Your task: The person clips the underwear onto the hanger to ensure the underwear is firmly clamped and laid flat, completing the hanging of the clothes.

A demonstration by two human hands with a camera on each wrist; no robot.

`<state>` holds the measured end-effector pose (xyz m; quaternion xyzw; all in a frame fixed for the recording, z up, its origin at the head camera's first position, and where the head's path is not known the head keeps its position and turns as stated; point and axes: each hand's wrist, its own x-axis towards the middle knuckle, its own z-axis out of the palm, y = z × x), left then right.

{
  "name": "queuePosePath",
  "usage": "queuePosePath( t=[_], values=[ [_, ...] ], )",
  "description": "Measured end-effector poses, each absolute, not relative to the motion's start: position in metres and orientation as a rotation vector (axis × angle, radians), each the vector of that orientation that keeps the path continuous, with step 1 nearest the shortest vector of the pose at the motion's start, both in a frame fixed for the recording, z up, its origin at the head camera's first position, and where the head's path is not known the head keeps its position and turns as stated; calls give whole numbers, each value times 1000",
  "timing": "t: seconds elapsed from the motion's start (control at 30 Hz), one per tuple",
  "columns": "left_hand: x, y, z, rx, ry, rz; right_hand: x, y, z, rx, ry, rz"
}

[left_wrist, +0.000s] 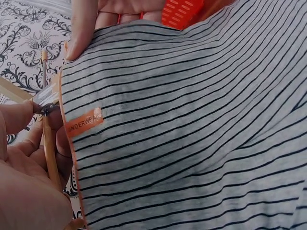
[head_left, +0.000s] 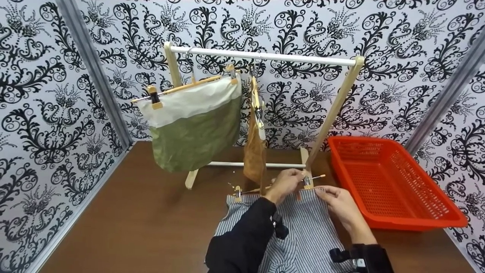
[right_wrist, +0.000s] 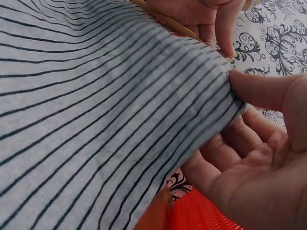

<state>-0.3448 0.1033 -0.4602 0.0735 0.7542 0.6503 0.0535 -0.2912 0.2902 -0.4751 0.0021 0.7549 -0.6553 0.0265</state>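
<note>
Grey shorts [head_left: 303, 227] with dark stripes and an orange-edged waistband hang toward me in the head view. Along the waistband lies a wooden clip hanger [head_left: 248, 192], its left clip [head_left: 238, 194] on the fabric. My left hand [head_left: 283, 185] pinches the right clip [left_wrist: 47, 97] between thumb and fingers at the waistband edge. Close beside the clip, my right hand [head_left: 339, 203] pinches the waistband's right corner, thumb on top and fingers beneath in the right wrist view. An orange label [left_wrist: 85, 122] reading "UNDERWEAR" shows near the clip.
A wooden rack with a white rail [head_left: 265, 55] stands behind. From it hang a green-and-white cloth item [head_left: 197, 129] on a clip hanger and a brown item [head_left: 254, 151] seen edge-on, just beyond my left hand. A red basket [head_left: 382, 223] sits at right on the brown table [head_left: 132, 220].
</note>
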Motion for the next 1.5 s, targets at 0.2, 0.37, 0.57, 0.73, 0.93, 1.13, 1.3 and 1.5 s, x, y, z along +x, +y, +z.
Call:
queuePosePath(
  t=[0.2, 0.37, 0.57, 0.73, 0.93, 1.13, 1.3, 1.5],
  values=[
    [-343, 104, -459, 187, 2292, 1972, -289, 289, -473, 30, 2438, -1955],
    [-342, 104, -459, 219, 2290, 1976, -290, 290, -474, 26, 2521, -1883],
    [-344, 104, -457, 210, 2351, 1961, -292, 291, -471, -5, 2578, -1805],
    [-345, 107, -455, 215, 2369, 1971, -289, 292, -470, -8, 2556, -1813],
    [-343, 105, -457, 201, 2300, 1987, -287, 288, -469, -14, 2547, -1859],
    [-344, 102, -458, 188, 2304, 1976, -289, 282, -470, -48, 2566, -1870],
    [-346, 102, -458, 215, 2337, 1936, -290, 284, -472, -52, 2611, -1840],
    [-346, 103, -459, 223, 2418, 1883, -290, 284, -474, -52, 2610, -1843]
  ],
)
